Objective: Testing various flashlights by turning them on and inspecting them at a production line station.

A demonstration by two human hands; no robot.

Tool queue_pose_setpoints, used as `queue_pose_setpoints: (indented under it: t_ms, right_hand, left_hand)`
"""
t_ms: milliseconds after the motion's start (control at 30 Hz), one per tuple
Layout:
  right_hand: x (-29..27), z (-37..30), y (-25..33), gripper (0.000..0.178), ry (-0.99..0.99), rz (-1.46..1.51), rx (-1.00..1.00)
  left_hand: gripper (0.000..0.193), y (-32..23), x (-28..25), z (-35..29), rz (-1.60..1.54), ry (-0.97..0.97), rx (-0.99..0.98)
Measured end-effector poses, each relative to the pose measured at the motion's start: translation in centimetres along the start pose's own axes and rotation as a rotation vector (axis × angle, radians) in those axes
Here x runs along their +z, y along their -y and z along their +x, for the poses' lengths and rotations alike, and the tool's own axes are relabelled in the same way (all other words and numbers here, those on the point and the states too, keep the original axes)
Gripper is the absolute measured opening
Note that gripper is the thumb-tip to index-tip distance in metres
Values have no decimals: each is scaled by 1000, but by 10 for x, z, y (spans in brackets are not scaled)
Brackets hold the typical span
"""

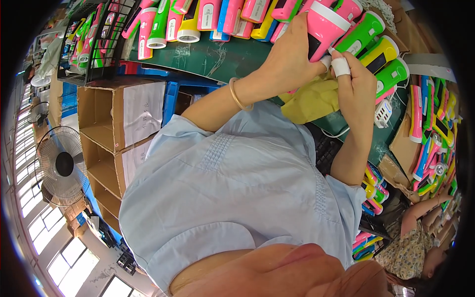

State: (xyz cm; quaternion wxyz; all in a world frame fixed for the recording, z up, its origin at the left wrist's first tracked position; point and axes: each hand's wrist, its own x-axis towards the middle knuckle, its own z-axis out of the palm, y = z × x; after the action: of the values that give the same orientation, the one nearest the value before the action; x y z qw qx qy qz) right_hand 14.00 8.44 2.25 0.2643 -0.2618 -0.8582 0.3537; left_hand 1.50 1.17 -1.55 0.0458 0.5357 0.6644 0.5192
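Note:
My left hand [292, 55], with a bangle at its wrist, is closed around a pink flashlight [324, 24] with a white ring near its wide head. Against the lower side of that flashlight, my right hand [357, 81] has its fingers bent in a pinch. A small pale tip shows at those fingertips, too small to name. White tape wraps my left thumb and one right finger. Below and between the hands lies a yellow cloth [311, 106]. Green and yellow flashlights [391, 76] lie just right of my right hand.
A row of coloured flashlights [208, 15] lines the far side of the green tabletop [208, 59]. A black wire basket [94, 44] holds more at the left. Cardboard compartments [101, 119], a fan [64, 164], a white USB charger [382, 114] and another person [408, 247] surround me.

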Motion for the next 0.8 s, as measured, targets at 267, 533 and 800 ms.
queue_pose_setpoints:
  t_ms: [267,533,800]
  right_hand:
    - [-2,-12,-6,19,-267,-17,-132]
    - [19,-19,-21,45,213,685,381]
    - [22,-6,-16,49,152,725,195]
  left_hand:
    - [62,19,-15,20,-258,73,-6]
    - [39,8,-18,23,-1447,258,-359]
    - [65,-29,-7,46,-1485,-336,-785]
